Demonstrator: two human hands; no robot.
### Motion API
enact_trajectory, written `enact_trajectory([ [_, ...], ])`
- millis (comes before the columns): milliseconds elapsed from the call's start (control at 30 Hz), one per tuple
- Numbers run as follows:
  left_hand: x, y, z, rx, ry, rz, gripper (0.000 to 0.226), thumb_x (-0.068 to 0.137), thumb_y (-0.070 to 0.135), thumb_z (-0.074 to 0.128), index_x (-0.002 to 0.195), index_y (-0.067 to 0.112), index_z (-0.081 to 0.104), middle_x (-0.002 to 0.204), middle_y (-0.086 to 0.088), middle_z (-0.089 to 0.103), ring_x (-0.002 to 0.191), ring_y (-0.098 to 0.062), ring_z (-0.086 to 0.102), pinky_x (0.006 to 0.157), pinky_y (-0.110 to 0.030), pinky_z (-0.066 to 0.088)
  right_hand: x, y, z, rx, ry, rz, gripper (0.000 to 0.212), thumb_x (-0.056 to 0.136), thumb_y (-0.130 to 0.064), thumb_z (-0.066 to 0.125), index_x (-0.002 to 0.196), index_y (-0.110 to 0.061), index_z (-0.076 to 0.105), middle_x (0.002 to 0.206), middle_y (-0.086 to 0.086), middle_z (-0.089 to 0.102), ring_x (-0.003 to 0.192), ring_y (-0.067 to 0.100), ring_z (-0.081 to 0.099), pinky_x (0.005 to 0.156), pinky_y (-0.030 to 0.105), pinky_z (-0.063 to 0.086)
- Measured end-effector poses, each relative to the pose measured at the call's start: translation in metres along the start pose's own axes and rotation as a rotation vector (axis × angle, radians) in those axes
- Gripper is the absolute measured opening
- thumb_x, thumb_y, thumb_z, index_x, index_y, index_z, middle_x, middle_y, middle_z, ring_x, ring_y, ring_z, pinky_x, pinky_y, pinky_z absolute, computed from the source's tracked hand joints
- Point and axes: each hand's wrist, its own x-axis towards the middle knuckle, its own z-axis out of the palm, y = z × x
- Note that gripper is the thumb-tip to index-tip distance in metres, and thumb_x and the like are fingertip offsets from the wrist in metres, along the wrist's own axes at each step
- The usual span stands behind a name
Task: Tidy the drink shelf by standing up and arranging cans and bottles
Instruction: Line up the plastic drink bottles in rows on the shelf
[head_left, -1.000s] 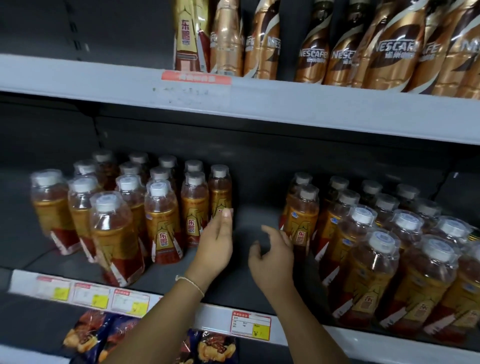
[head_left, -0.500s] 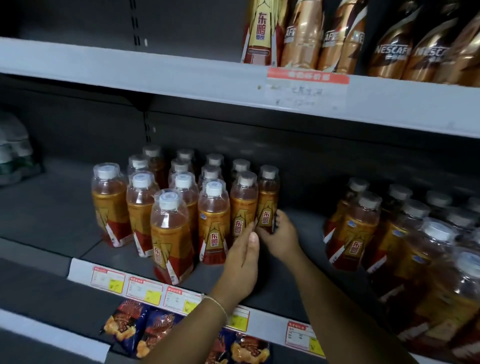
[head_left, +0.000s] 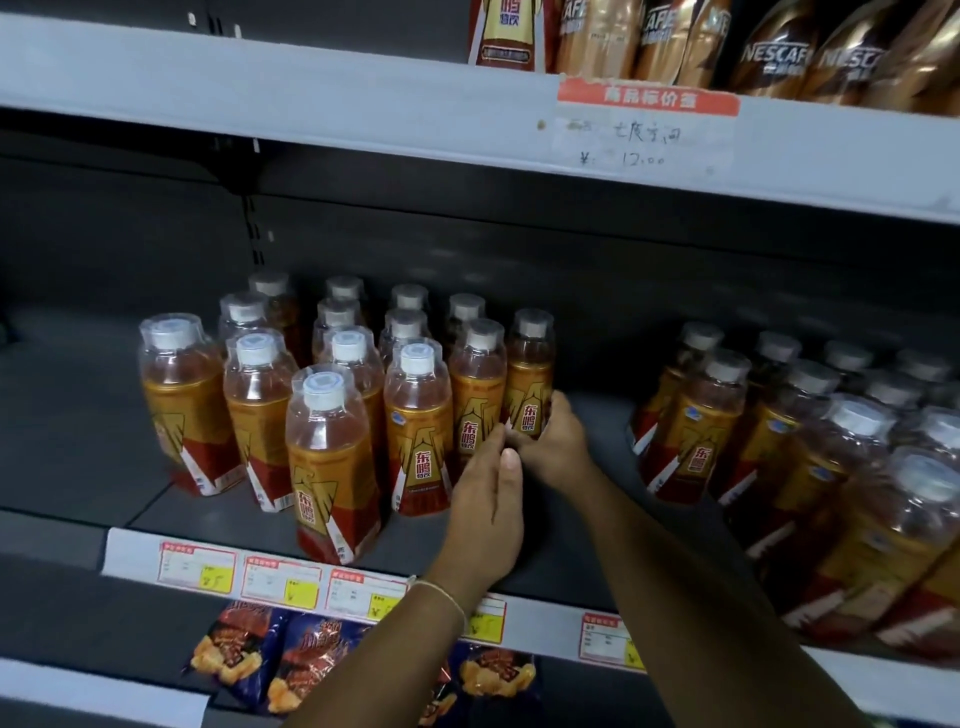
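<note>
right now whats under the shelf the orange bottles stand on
Below the shelf lie snack bags, dark blue with orange pictures. The left hand, its arm and the price tag strip cover part of them, so their count cannot be told.

amber bottles (head_left: 332, 441) with white caps stand upright, clustered on the dark shelf (head_left: 78, 447); another cluster (head_left: 810, 441) stands right.

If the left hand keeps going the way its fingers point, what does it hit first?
Most likely the bottle directly ahead of the left hand, beside the one the right hand grips; the fingertips look nearly on it, though depth is unclear.
</note>
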Motion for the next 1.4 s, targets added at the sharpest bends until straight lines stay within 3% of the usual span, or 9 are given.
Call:
enact_trajectory([
  [267, -0.001, 0.0, -0.001, -0.042, 0.023, 0.031, 0.057, 0.1, 0.046, 0.029, 0.142, 0.011, 0.048, 0.141, -0.002, 0.054, 0.133, -0.009, 0.046, 0.113, -0.03, 0.035, -0.049, 0.01, -0.037, -0.078, -0.019, 0.018, 0.056, 0.079, -0.016, 0.082, 0.119, -0.03, 0.045, 0.104, -0.015, 0.063, 0.094, 0.003, 0.061, 0.074, 0.019, 0.046],
  [333, -0.002, 0.005, 0.002, -0.03, -0.03, 0.011, 0.055, 0.101, 0.051, 0.028, 0.136, 0.017, 0.053, 0.135, 0.002, 0.058, 0.129, -0.008, 0.049, 0.11, -0.024, 0.036, -0.063, 0.014, -0.05, -0.088, -0.014, 0.016, 0.056, 0.08, -0.017, 0.082, 0.117, -0.032, 0.044, 0.102, -0.019, 0.06, 0.093, 0.0, 0.059, 0.078, 0.02, 0.045],
  [400, -0.004, 0.011, 0.008, -0.069, -0.09, -0.085, 0.045, 0.096, 0.056, 0.029, 0.117, 0.034, 0.062, 0.116, 0.017, 0.064, 0.117, -0.003, 0.056, 0.096, -0.01, 0.038, -0.074, 0.017, -0.062, -0.085, -0.006, 0.025, 0.057, 0.081, -0.017, 0.082, 0.119, -0.033, 0.044, 0.104, -0.019, 0.06, 0.095, 0.001, 0.058, 0.086, 0.025, 0.046],
  [467, -0.004, 0.019, 0.018, -0.176, -0.125, -0.206, 0.043, 0.088, 0.064, 0.031, 0.096, 0.038, 0.065, 0.101, 0.023, 0.064, 0.108, -0.003, 0.059, 0.089, -0.013, 0.041, -0.084, 0.022, -0.073, -0.076, 0.0, 0.041, 0.058, 0.082, -0.015, 0.082, 0.122, -0.032, 0.044, 0.109, -0.015, 0.061, 0.1, 0.004, 0.058, 0.09, 0.026, 0.045],
  [600, -0.008, 0.028, 0.043, -0.235, -0.192, -0.318, 0.059, 0.08, 0.078, 0.029, 0.096, 0.036, 0.067, 0.11, 0.015, 0.067, 0.118, -0.01, 0.058, 0.11, -0.038, 0.039, -0.1, 0.03, -0.094, -0.079, 0.026, 0.042, 0.058, 0.084, -0.014, 0.079, 0.123, -0.035, 0.042, 0.111, -0.018, 0.057, 0.111, 0.008, 0.056, 0.088, 0.019, 0.04],
  [733, -0.016, 0.037, 0.067, -0.238, -0.222, -0.364, 0.072, 0.075, 0.085, 0.026, 0.098, 0.033, 0.071, 0.108, 0.011, 0.071, 0.112, -0.009, 0.062, 0.11, -0.043, 0.04, -0.114, 0.038, -0.114, -0.127, 0.068, 0.048, 0.072, 0.088, -0.017, 0.076, 0.147, -0.022, 0.035, 0.138, -0.004, 0.055, 0.131, 0.019, 0.051, 0.11, 0.038, 0.042],
  [833, -0.023, 0.044, 0.082, -0.241, -0.241, -0.375, 0.09, 0.066, 0.095, 0.027, 0.109, 0.03, 0.071, 0.116, 0.005, 0.07, 0.114, -0.011, 0.062, 0.11, -0.042, 0.04, -0.122, 0.044, -0.125, -0.141, 0.104, 0.04, 0.075, 0.09, -0.023, 0.074, 0.151, -0.02, 0.03, 0.142, 0.002, 0.054, 0.132, 0.022, 0.052, 0.113, 0.045, 0.043],
  [1000, -0.03, 0.054, 0.101, -0.238, -0.269, -0.343, 0.057, 0.083, 0.08, 0.021, 0.087, 0.055, 0.073, 0.099, 0.023, 0.073, 0.102, 0.003, 0.065, 0.106, -0.035, 0.043, -0.132, 0.051, -0.138, -0.163, 0.174, 0.001, 0.079, 0.091, -0.022, 0.072, 0.155, -0.015, 0.025, 0.145, 0.008, 0.048, 0.135, 0.025, 0.047, 0.113, 0.046, 0.04],
  [1400, -0.031, 0.062, 0.118, -0.214, -0.344, -0.374, 0.072, 0.061, 0.101, 0.016, 0.092, 0.062, 0.067, 0.107, 0.03, 0.068, 0.113, 0.005, 0.057, 0.107, -0.027, 0.035, -0.131, 0.052, -0.143, -0.256, 0.233, 0.049, 0.09, 0.099, -0.022, 0.061, 0.16, -0.009, -0.003, 0.162, 0.013, 0.018, 0.145, 0.028, 0.031, 0.113, 0.032, 0.034],
])
